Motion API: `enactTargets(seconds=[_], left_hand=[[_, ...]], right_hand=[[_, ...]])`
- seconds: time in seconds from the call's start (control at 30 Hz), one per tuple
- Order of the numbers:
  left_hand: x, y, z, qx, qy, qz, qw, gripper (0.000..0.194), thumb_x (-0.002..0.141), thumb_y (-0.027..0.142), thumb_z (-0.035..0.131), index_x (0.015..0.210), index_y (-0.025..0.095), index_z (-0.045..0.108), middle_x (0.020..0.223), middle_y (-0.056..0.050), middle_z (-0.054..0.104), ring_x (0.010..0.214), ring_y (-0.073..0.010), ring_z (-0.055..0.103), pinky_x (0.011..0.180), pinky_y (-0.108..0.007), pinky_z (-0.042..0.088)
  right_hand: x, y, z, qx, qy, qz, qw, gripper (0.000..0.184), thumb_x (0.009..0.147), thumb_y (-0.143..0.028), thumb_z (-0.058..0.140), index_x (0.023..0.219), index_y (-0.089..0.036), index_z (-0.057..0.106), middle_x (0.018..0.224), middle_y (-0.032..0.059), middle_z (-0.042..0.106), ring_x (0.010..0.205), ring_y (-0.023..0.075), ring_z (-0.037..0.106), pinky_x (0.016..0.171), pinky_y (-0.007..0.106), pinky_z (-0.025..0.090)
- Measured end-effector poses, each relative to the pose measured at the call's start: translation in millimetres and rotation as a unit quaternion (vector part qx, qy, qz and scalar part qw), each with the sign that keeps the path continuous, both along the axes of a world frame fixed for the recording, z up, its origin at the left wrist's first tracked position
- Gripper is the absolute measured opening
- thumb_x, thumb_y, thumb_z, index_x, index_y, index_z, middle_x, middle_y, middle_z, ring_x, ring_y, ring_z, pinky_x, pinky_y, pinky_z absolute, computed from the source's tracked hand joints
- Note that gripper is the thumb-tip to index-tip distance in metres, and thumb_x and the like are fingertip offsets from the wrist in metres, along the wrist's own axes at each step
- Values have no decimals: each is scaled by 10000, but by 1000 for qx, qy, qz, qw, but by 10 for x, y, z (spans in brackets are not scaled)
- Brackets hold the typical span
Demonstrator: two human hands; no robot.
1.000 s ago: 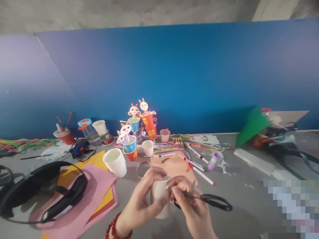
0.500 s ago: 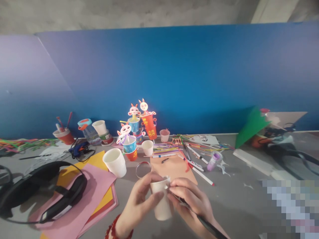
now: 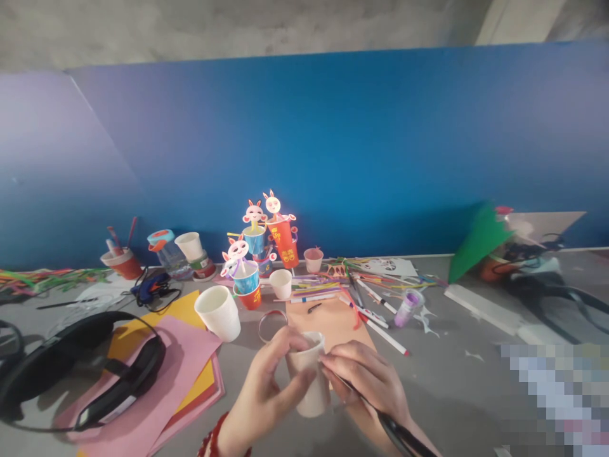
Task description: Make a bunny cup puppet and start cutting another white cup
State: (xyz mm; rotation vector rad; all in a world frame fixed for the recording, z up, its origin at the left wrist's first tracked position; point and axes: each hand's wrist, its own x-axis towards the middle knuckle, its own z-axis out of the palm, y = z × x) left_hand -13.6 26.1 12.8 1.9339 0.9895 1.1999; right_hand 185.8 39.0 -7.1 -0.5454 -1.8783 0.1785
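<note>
My left hand (image 3: 273, 381) is closed round a white paper cup (image 3: 309, 387), its fingers over the rim and its thumb along the side. The cup stands nearly upright, its open mouth facing up. My right hand (image 3: 368, 377) is closed at the cup's right edge, fingertips pinched close to the rim. It holds a slim black-handled tool (image 3: 394, 431) with a thin grey front part. The handle runs back under the hand to the lower right. My fingers hide the tool's tip, so its exact kind is unclear.
Left of the cup are a larger white cup (image 3: 217, 313), coloured paper sheets (image 3: 181, 355) and a black headset (image 3: 118, 381). Behind stand decorated paper cups with rabbit faces (image 3: 246, 276). Markers (image 3: 387, 335), a purple jar (image 3: 408, 309) and white scraps lie right.
A small white bit at the cup's rim by my right fingertips no longer shows there. My right hand has shifted slightly, and more of the cup's mouth is visible.
</note>
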Motion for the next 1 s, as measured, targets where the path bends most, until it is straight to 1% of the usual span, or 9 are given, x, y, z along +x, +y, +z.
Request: enactTargets(seconds=[0.2, 0.33, 0.4, 0.5, 0.6, 0.7, 0.8, 0.9, 1.0], left_hand=[[21, 52, -6, 33, -22, -8, 999, 128, 900, 151, 650, 1000, 226, 622, 973, -41, 658, 990, -210, 597, 911, -324, 453], [39, 67, 12, 57, -49, -30, 997, 140, 895, 124, 644, 986, 228, 626, 938, -41, 644, 942, -207, 586, 861, -334, 471], [47, 70, 30, 71, -46, -37, 996, 142, 887, 106, 643, 963, 225, 627, 926, -40, 635, 932, -208, 584, 897, -366, 463], [55, 73, 63, 95, -29, -35, 994, 139, 880, 84, 636, 918, 217, 623, 907, -42, 628, 919, -213, 585, 971, -430, 429], [58, 76, 104, 117, -11, -31, 993, 156, 874, 71, 629, 907, 221, 601, 896, -39, 615, 902, -211, 586, 963, -438, 438], [53, 84, 146, 140, 18, -31, 990, 164, 870, 74, 634, 899, 226, 582, 902, -31, 617, 899, -206, 595, 990, -442, 423], [39, 91, 171, 151, 36, -37, 987, 178, 869, 69, 631, 902, 233, 570, 914, -25, 625, 899, -203, 607, 1003, -437, 414], [21, 89, 152, 137, 50, -38, 989, 178, 876, 64, 609, 897, 233, 554, 925, -27, 633, 928, -211, 616, 1020, -446, 396], [15, 79, 92, 125, 46, -20, 991, 175, 887, 85, 597, 976, 232, 561, 1000, -54, 662, 1005, -239, 616, 1026, -457, 386]], right_hand=[[-51, -63, -2, -64, 58, 16, 996, 253, 904, -26, 571, 1069, -192, 667, 884, 79, 697, 782, 176, 685, 687, 252, 551], [-72, -90, -41, -154, 92, 44, 983, 190, 933, -87, 557, 1028, -209, 667, 885, 55, 677, 744, 158, 668, 655, 234, 541], [-92, -103, -50, -209, 118, 54, 969, 155, 953, -135, 547, 982, -216, 676, 870, 44, 665, 719, 151, 656, 635, 228, 539], [-130, -120, -29, -286, 168, 69, 941, 146, 966, -237, 559, 880, -203, 672, 817, 34, 639, 657, 142, 621, 565, 213, 528], [-152, -124, 23, -384, 219, 91, 892, 234, 935, -362, 621, 784, -183, 628, 666, -5, 570, 550, 122, 548, 484, 198, 473], [-146, -109, 80, -466, 236, 106, 846, 327, 880, -465, 675, 759, -167, 618, 567, -34, 522, 498, 109, 498, 478, 208, 422], [-132, -90, 115, -510, 230, 111, 821, 383, 845, -519, 694, 739, -157, 628, 552, -20, 547, 507, 116, 500, 496, 222, 416], [-128, -89, 109, -503, 215, 108, 830, 372, 871, -500, 669, 716, -165, 619, 555, -16, 553, 512, 123, 521, 510, 226, 452], [-125, -94, 71, -426, 186, 75, 882, 281, 921, -402, 628, 752, -177, 627, 622, -2, 590, 536, 136, 580, 517, 222, 504]])
